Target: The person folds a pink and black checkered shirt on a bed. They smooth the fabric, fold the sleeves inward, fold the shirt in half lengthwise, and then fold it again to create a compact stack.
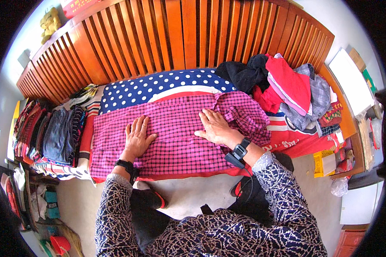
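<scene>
A pink-and-black checked shirt [173, 128] lies spread over a bench bed, its upper part bunched at the right end. My left hand [137, 138] rests palm down on its left half, fingers apart. Further right, my right hand [215, 127] presses flat on the cloth beside the bunched part [247, 112], fingers also spread. Neither hand grips anything. Beneath the shirt is a bed cover [128, 93], blue with white dots at the back and red and white elsewhere.
Stacks of folded clothes [61, 135] stand at the left end. A loose heap of clothes [292, 86] lies at the right. Behind rises a slatted wooden backrest [173, 35]. A yellow packet [324, 163] is at the right edge; a red plastic scoop [59, 244] is low at the left.
</scene>
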